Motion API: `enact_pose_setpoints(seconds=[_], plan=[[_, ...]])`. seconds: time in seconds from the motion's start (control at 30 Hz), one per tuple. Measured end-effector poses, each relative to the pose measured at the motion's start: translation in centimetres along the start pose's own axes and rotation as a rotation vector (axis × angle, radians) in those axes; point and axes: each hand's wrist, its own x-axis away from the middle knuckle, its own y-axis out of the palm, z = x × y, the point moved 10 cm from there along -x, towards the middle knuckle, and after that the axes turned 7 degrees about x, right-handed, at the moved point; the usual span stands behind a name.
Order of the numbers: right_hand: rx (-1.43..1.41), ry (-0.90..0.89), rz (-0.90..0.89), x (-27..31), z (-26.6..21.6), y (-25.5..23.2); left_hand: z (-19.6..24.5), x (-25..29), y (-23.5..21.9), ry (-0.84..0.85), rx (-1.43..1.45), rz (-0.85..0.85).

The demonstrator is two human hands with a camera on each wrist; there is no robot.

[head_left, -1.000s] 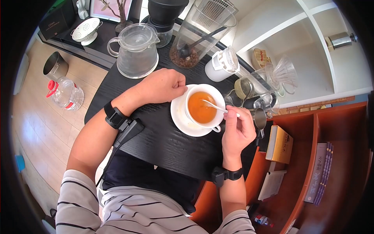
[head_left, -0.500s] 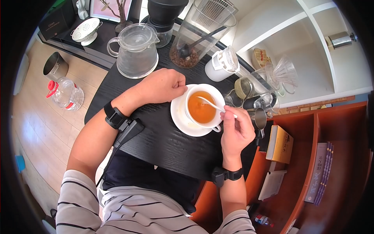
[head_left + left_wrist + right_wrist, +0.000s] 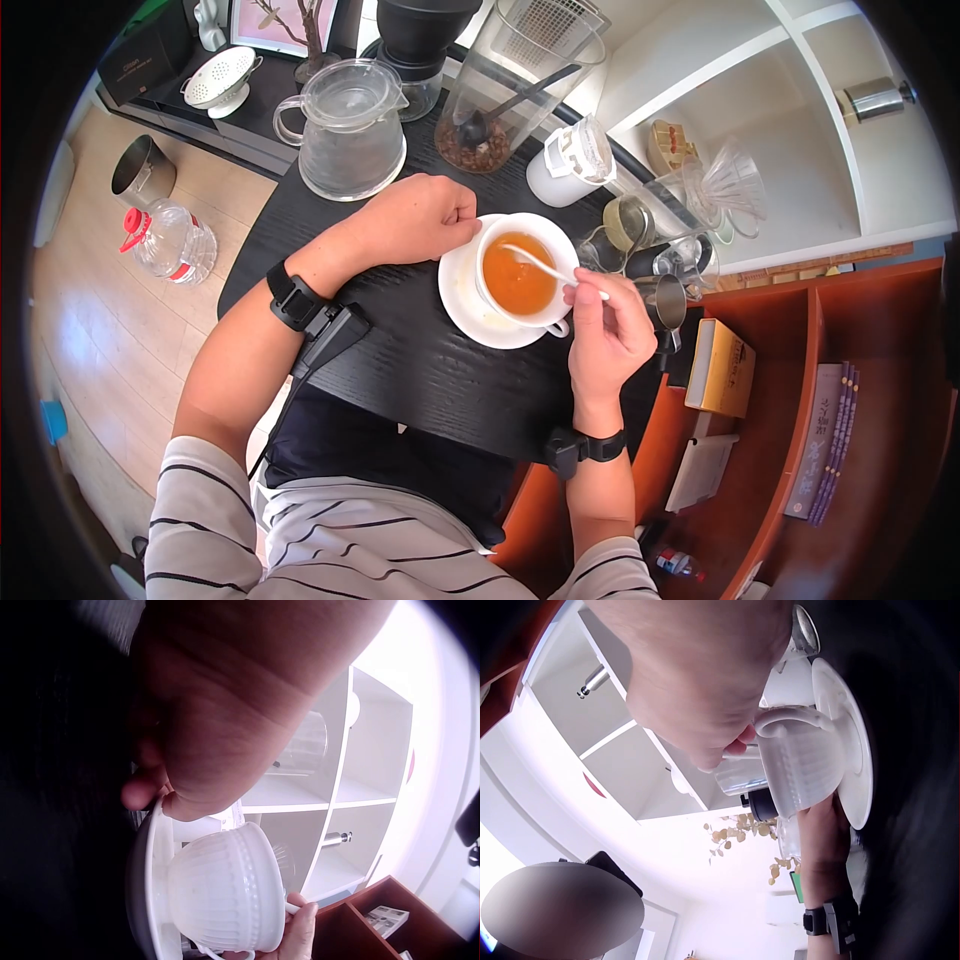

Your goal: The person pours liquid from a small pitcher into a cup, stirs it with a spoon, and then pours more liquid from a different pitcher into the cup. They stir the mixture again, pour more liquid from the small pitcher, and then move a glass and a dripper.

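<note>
A white cup [image 3: 225,889] of amber liquid [image 3: 512,288] stands on a white saucer [image 3: 458,300] on the black table. At the saucer's left rim, my left hand [image 3: 425,222] pinches the edge between thumb and curled fingers, as the left wrist view shows. On the cup's other side, my right hand [image 3: 612,335] pinches the handle end of a white spoon [image 3: 550,270] between thumb and fingers. The spoon slants over the cup's rim, its far end in the liquid. Near that hand, the cup's handle [image 3: 557,329] points toward the lower right.
Behind the hands stand a lidded glass jug [image 3: 350,150], a tall clear container [image 3: 520,120] with brown beans and a black scoop, and a white canister [image 3: 560,175]. A metal pitcher [image 3: 664,300] and glassware are close right of my right hand. A wooden bookshelf [image 3: 780,400] borders the table.
The spoon's far end has shifted up and left in the liquid, mostly in the first half second, with a slight move of my right hand. My left hand stays on the saucer.
</note>
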Motion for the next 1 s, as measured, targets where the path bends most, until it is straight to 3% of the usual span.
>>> enact_pose_setpoints(seconds=[0.13,0.37,0.63,0.83,1.0], plan=[[0.013,0.056,0.140,0.0,1.1,-1.2,-0.1,0.0,0.0,-0.016,0.012,-0.003],[-0.106,-0.014,0.006,0.2,0.2,-0.1,0.2,0.0,0.1,-0.032,0.014,-0.024],[0.026,0.024,0.151,0.1,1.1,-1.5,0.2,0.0,0.3,-0.100,0.062,-0.044],[-0.082,-0.051,0.117,0.0,0.4,-1.4,-0.8,-0.2,0.8,-0.133,0.168,-0.075],[0.011,-0.129,-0.058,-0.7,-1.9,0.1,-1.1,-0.3,1.2,-0.119,0.182,-0.107]])
